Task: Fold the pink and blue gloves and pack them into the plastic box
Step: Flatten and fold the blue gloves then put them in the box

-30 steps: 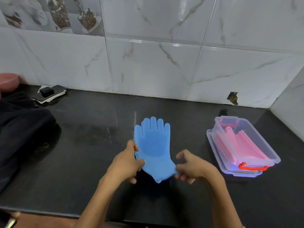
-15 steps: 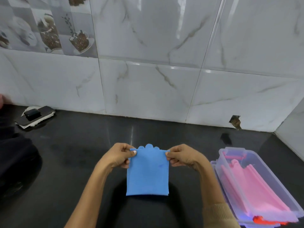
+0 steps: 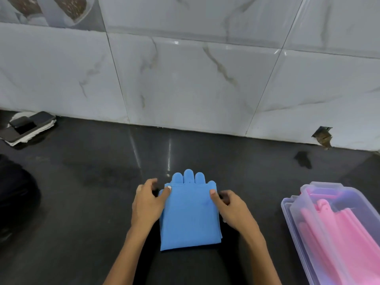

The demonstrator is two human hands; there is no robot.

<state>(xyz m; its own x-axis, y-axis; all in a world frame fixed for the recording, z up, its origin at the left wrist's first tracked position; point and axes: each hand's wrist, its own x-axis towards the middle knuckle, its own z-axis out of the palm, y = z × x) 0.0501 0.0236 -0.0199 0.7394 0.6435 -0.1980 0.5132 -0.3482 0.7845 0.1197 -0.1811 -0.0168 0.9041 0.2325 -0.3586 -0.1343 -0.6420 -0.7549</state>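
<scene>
On the black countertop [image 3: 82, 192], the left hand [image 3: 147, 204] and right hand [image 3: 232, 208] pinch the top corners of the folded blue rubber glove [image 3: 190, 219], thumbs pressing its upper layer, left of the clear plastic box [image 3: 296, 204] holding pink gloves [image 3: 337, 239].

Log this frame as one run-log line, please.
step: folding blue glove | left hand, right hand: thumbs on folded edge | pink glove: in plastic box | blue glove: on counter, unpacked
</scene>
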